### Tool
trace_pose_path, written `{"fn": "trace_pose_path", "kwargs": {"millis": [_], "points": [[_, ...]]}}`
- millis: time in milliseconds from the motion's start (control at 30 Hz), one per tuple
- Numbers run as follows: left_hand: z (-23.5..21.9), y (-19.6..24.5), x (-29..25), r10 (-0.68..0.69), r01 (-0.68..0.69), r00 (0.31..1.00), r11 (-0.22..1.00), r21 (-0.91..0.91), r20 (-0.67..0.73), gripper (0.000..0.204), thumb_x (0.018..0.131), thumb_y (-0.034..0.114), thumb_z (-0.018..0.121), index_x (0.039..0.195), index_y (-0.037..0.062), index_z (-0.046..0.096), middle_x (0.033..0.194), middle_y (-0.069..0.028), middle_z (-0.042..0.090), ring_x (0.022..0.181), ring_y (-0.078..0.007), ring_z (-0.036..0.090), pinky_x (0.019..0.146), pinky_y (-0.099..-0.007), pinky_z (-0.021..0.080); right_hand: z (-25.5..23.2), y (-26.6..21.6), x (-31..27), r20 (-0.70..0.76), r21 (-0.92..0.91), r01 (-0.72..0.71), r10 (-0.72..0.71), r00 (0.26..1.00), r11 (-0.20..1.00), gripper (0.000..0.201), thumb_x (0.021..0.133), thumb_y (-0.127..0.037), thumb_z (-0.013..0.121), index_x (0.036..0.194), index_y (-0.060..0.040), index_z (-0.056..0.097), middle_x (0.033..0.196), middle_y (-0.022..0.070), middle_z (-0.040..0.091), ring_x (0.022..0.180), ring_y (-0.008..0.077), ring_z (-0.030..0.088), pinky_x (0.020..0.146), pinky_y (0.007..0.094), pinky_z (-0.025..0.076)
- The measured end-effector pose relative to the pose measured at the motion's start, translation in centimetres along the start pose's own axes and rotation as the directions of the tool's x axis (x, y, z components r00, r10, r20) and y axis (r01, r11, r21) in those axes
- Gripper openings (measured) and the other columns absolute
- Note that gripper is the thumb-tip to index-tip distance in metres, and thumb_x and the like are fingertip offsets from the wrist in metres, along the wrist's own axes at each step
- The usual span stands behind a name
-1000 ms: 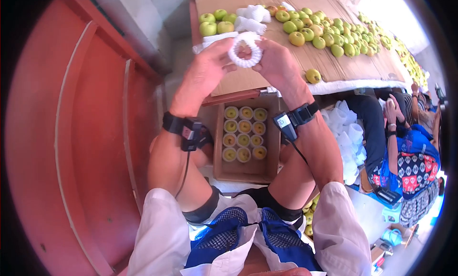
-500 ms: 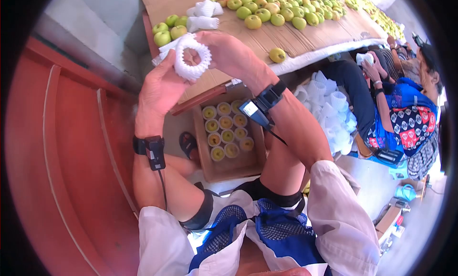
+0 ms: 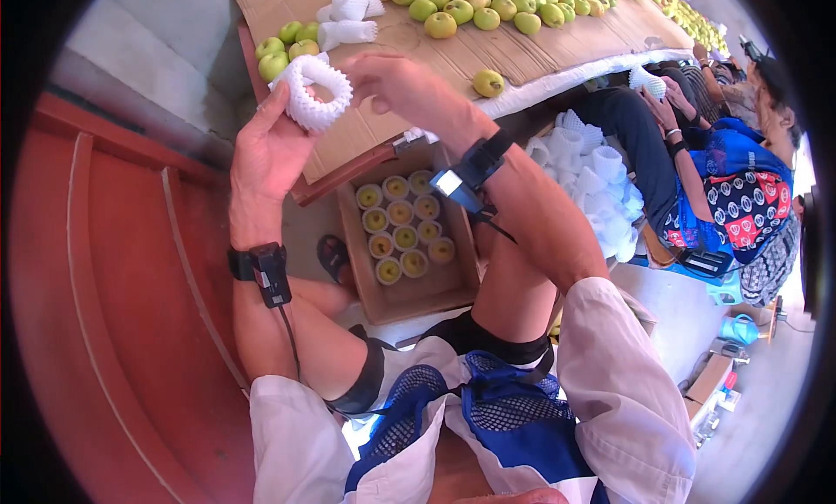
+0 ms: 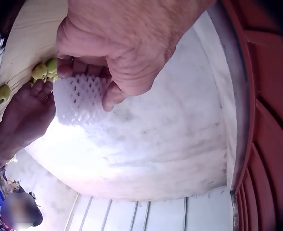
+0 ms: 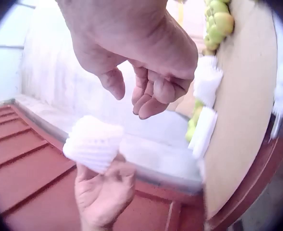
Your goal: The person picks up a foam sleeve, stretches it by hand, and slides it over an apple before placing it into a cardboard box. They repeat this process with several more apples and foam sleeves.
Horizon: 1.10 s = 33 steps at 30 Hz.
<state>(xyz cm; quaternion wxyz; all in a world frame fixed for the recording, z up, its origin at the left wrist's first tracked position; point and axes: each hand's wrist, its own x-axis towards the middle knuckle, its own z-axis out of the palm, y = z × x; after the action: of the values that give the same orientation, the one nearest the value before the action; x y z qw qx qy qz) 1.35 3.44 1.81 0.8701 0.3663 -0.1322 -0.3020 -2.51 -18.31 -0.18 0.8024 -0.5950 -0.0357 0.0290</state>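
A white foam net sleeve [image 3: 305,114], folded into a thick ring, is held up over the cardboard's near left edge. My left hand [image 3: 272,160] grips it from below, and in the left wrist view the thumb and fingers of that hand [image 4: 122,45] pinch the rim of the sleeve [image 4: 79,101]. My right hand [image 3: 401,88] is just to the right, apart from the ring. The right wrist view shows this hand [image 5: 139,53] with loosely bent fingers holding nothing, above the sleeve [image 5: 94,145].
Apples [image 3: 440,25] and more foam sleeves [image 3: 347,34] lie on the cardboard-covered table [image 3: 409,51]. Below stands a carton [image 3: 405,304] with several sleeved apples. A heap of sleeves [image 3: 588,178] and a seated person [image 3: 714,182] are at right; a red panel [image 3: 113,269] is left.
My right hand has let go of the ring and drawn away to the right; the left still holds it. Both hands now appear further left, and the head view has shifted.
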Motion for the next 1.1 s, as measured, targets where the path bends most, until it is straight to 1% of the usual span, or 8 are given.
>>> {"fn": "trace_pose_path", "kwargs": {"millis": [133, 200, 300, 467, 667, 867, 967, 1100], "points": [[0.1, 0.5, -0.4, 0.031, -0.032, 0.999, 0.999, -0.029, -0.024, 0.051, 0.101, 0.021, 0.063, 0.146, 0.0014, 0.047, 0.136, -0.0084, 0.058, 0.131, -0.0219, 0.051, 0.113, -0.0423, 0.039, -4.6, -2.5, -1.8, -0.208, -0.474, -0.017, -0.093, 0.974, 0.880, 0.039, 0.095, -0.031, 0.063, 0.119, -0.0015, 0.068, 0.099, 0.0020, 0.070, 0.090, 0.0117, 0.064, 0.073, 0.0261, 0.045], [0.0, 0.8, -0.6, 0.060, -0.062, 0.997, 0.997, -0.043, -0.038, 0.049, 0.102, 0.021, 0.062, 0.145, 0.0027, 0.049, 0.131, -0.0071, 0.061, 0.127, -0.0202, 0.053, 0.110, -0.0405, 0.041, -9.5, -0.8, -1.3, -0.273, -0.684, 0.081, -0.357, 0.893, 0.725, 0.036, 0.090, -0.032, 0.068, 0.111, -0.0021, 0.071, 0.092, 0.0054, 0.074, 0.086, 0.0202, 0.070, 0.081, 0.0319, 0.052], [-0.5, 1.1, -0.3, 0.097, -0.103, 0.991, 0.993, -0.063, -0.094, 0.049, 0.102, 0.021, 0.061, 0.146, 0.0023, 0.048, 0.133, -0.0078, 0.060, 0.129, -0.0208, 0.052, 0.110, -0.0399, 0.041, -14.1, -0.6, -2.5, -0.425, -0.870, -0.276, -0.338, 0.839, 0.409, 0.045, 0.083, -0.034, 0.071, 0.121, -0.0082, 0.069, 0.111, 0.0166, 0.071, 0.104, 0.0337, 0.068, 0.092, 0.0408, 0.052], [0.0, 1.1, 0.0, 0.107, -0.117, 0.987, 0.990, -0.081, -0.118, 0.051, 0.102, 0.019, 0.061, 0.148, 0.0019, 0.047, 0.141, -0.0089, 0.055, 0.133, -0.0222, 0.049, 0.113, -0.0401, 0.038, -17.5, 1.7, -4.0, -0.388, -0.918, -0.365, -0.167, 0.906, 0.154, 0.055, 0.077, -0.032, 0.075, 0.129, -0.0136, 0.066, 0.128, 0.0221, 0.060, 0.116, 0.0406, 0.061, 0.100, 0.0457, 0.049], [-0.2, 0.7, 0.5, 0.113, -0.120, 0.991, 0.989, -0.090, -0.074, 0.049, 0.100, 0.015, 0.065, 0.144, 0.0029, 0.050, 0.142, -0.0081, 0.055, 0.134, -0.0226, 0.050, 0.114, -0.0425, 0.039, -19.3, 2.3, -3.7, -0.370, -0.914, -0.346, -0.086, 0.925, 0.210, 0.059, 0.076, -0.032, 0.078, 0.130, -0.0119, 0.066, 0.129, 0.0222, 0.062, 0.117, 0.0351, 0.062, 0.098, 0.0441, 0.051], [-0.8, 0.9, 0.6, 0.100, -0.105, 0.994, 0.989, -0.102, -0.053, 0.049, 0.098, 0.014, 0.069, 0.142, 0.0037, 0.052, 0.141, -0.0072, 0.057, 0.133, -0.0228, 0.051, 0.113, -0.0435, 0.041, -19.2, 0.9, -6.0, -0.476, -0.517, -0.267, -0.013, 0.879, 0.813, 0.049, 0.089, -0.037, 0.068, 0.126, -0.0050, 0.065, 0.124, 0.0140, 0.067, 0.107, 0.0244, 0.066, 0.082, 0.0354, 0.052], [-0.9, 0.9, 0.6, 0.112, -0.119, 0.991, 0.987, -0.105, -0.068, 0.049, 0.098, 0.014, 0.069, 0.142, 0.0039, 0.052, 0.141, -0.0073, 0.056, 0.133, -0.0228, 0.051, 0.113, -0.0435, 0.041, -20.5, 1.5, -4.7, -0.433, -0.202, -0.284, 0.175, 0.884, 0.937, 0.046, 0.095, -0.037, 0.059, 0.123, -0.0011, 0.063, 0.115, 0.0112, 0.070, 0.103, 0.0226, 0.068, 0.075, 0.0332, 0.050], [-0.8, 0.9, 0.6, 0.112, -0.119, 0.991, 0.987, -0.109, -0.070, 0.049, 0.098, 0.015, 0.069, 0.142, 0.0032, 0.052, 0.141, -0.0077, 0.056, 0.133, -0.0226, 0.051, 0.113, -0.0432, 0.040, -18.4, 0.2, -4.9, -0.450, -0.148, -0.319, 0.224, 0.864, 0.936, 0.042, 0.098, -0.034, 0.053, 0.121, 0.0007, 0.060, 0.114, 0.0115, 0.070, 0.101, 0.0215, 0.069, 0.070, 0.0319, 0.047]]}}
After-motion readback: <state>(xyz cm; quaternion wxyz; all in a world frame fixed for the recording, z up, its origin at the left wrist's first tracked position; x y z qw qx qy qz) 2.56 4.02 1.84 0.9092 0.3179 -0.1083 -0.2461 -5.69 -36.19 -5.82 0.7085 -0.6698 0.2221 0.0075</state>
